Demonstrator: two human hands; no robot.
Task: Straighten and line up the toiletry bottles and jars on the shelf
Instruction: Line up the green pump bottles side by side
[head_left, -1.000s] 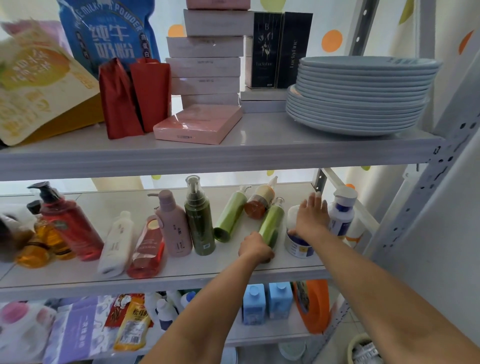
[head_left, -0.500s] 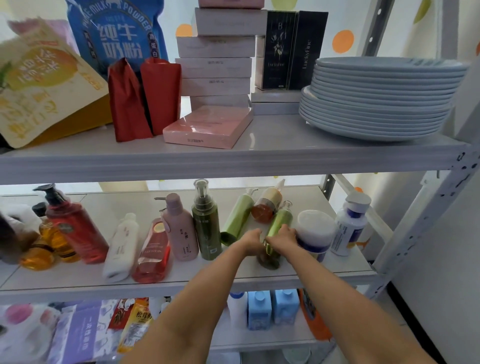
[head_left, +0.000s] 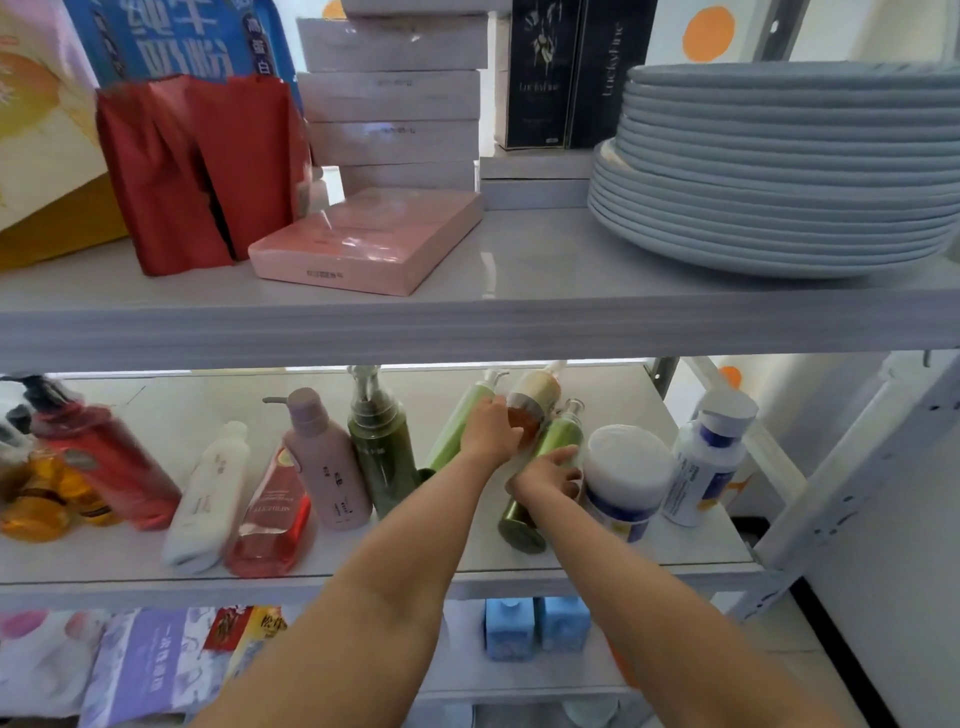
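On the middle shelf (head_left: 597, 564) my left hand (head_left: 491, 431) grips an amber bottle with a cream cap (head_left: 535, 400) that leans back. My right hand (head_left: 545, 475) grips a light green bottle (head_left: 558, 434) lying with its dark base toward me. Another light green bottle (head_left: 457, 426) lies tilted behind my left wrist. A dark green pump bottle (head_left: 382, 452) and a mauve pump bottle (head_left: 327, 462) stand upright. A white bottle (head_left: 205, 499) and a pink-red bottle (head_left: 272, 514) lie flat. A white jar (head_left: 626, 480) sits by my right hand.
A white and blue bottle (head_left: 706, 457) stands at the far right. A red pump bottle (head_left: 104, 457) and orange bottles (head_left: 36, 499) sit at the left. The upper shelf holds stacked plates (head_left: 779, 171), boxes (head_left: 363, 241) and red bags (head_left: 197, 166). Blue bottles (head_left: 535, 626) stand below.
My left hand has moved from the lying green bottle up to the amber bottle. My right hand stays on the green bottle. The camera has moved closer.
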